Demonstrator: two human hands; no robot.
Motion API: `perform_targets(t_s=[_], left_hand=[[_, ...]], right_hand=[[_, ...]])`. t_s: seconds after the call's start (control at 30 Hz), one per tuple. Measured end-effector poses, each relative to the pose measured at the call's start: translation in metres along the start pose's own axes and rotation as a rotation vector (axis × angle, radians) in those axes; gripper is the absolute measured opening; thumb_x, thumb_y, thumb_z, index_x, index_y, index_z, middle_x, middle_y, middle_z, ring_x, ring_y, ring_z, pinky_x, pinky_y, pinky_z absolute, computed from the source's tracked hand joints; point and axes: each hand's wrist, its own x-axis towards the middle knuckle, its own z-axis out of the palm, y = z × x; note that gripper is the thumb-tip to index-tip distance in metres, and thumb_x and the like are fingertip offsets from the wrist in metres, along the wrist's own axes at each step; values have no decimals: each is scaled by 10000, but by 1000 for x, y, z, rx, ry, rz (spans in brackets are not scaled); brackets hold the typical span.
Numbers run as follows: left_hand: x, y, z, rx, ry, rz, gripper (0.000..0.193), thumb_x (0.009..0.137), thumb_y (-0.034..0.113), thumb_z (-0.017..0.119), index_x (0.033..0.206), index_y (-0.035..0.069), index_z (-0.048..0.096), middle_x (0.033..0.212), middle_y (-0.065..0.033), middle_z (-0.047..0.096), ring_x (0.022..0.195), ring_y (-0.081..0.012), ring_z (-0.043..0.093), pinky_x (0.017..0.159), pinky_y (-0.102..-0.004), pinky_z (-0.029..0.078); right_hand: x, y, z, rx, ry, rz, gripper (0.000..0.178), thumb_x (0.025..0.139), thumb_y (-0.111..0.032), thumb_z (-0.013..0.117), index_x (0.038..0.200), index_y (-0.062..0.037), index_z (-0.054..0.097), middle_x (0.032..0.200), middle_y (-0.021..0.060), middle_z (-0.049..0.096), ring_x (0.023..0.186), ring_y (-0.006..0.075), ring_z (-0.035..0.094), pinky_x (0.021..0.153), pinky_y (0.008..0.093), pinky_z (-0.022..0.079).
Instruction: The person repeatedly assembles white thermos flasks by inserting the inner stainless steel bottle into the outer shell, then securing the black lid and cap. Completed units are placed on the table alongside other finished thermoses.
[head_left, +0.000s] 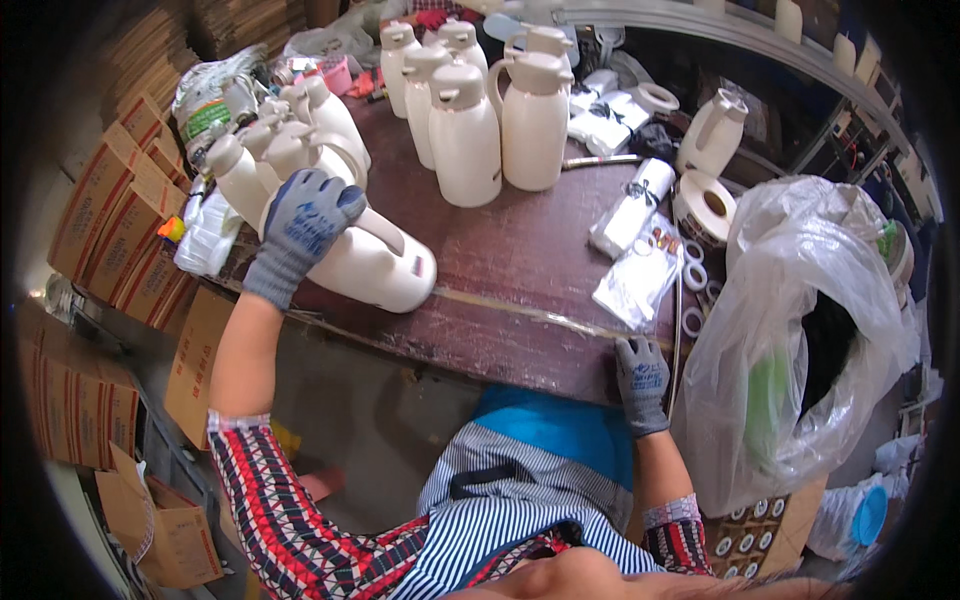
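Note:
My left hand (300,232), in a grey glove with blue markings, is closed around the upper part of a cream-white thermos jug (375,262). The jug is tilted, its base towards the right, over the near left part of the dark red table (500,260). My fingers hide its lid. Behind that hand, several like jugs (335,120) crowd the table's left side. My right hand (642,385), gloved the same way, lies with its fingers on the table's near edge, holding nothing that I can see. Near it are a clear plastic packet (635,285) and small white rings (692,275).
Several upright jugs (465,140) stand at the table's far middle; another jug (713,132) stands far right. A tape roll (704,207) and a white plastic roll (640,200) lie at right. A big clear bag (790,400) hangs beside the table. Cartons (120,210) line the left.

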Motion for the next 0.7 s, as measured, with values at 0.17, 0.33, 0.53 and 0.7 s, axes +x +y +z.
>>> perform_targets(t_s=[0.17, 0.33, 0.53, 0.7], left_hand=[[16, -40, 63, 118, 51, 105, 58, 850, 181, 619, 902, 204, 622, 871, -16, 622, 878, -225, 629, 785, -383, 513], [52, -24, 57, 67, -268, 110, 407, 834, 311, 694, 1219, 179, 679, 1120, -85, 647, 1141, -280, 592, 1013, -494, 472], [215, -16, 88, -513, 70, -287, 868, 798, 673, 710, 1370, 33, 589, 1355, -261, 621, 1221, -387, 629, 1048, -460, 500], [266, -15, 168, -570, -484, -600, 803, 861, 588, 705, 1407, 16, 562, 1180, -257, 683, 1084, -394, 653, 979, -509, 488]], right_hand=[[2, -4, -2, 66, -47, 77, 402, 848, -247, 753, 1204, -99, 642, 1215, 158, 620, 1128, 380, 577, 937, 505, 495], [-17, -23, -43, 237, 89, 82, 588, 844, -236, 763, 1383, -87, 581, 1453, 237, 522, 1301, 436, 491, 1104, 534, 410], [-55, -30, -58, 333, 134, 151, 537, 807, -197, 778, 1314, -91, 633, 1414, 234, 547, 1265, 456, 514, 1076, 556, 426], [-74, -33, -76, 464, 60, -32, 509, 849, -259, 778, 1311, -91, 643, 1362, 160, 607, 1221, 357, 592, 954, 469, 516]])
